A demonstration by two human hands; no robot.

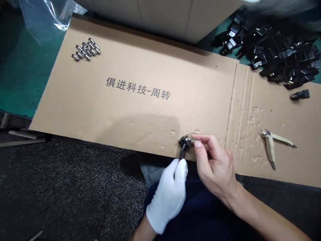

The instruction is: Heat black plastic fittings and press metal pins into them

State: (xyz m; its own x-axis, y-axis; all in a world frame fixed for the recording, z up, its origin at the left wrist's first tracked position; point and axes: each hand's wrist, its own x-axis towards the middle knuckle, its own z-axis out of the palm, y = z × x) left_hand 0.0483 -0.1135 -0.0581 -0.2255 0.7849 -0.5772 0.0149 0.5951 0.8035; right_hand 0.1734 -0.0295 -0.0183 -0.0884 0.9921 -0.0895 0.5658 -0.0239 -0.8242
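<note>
Our bare right hand [213,164] keeps its grip closed on a small black plastic block [184,142] with a silver metal pin, just over the near edge of a tan cardboard sheet [130,110]. Our white-gloved left hand [167,195] grips a slim black tool [182,152] closed, its tip touching the block. Beige-handled cutters [272,144] lie on the cardboard to the right.

Two hands in play on one cardboard sheet [140,113], a white-gloved left hand [168,194] and a bare right hand [213,160], with one black plastic part [185,142] and one slim black-tipped tool [182,152]! Off to the right, one pair of side cutters [272,142], one lone black piece [300,94]; up top, roughly a dozen steel pins [85,49], and a black heap [271,50] too many to count!
</note>
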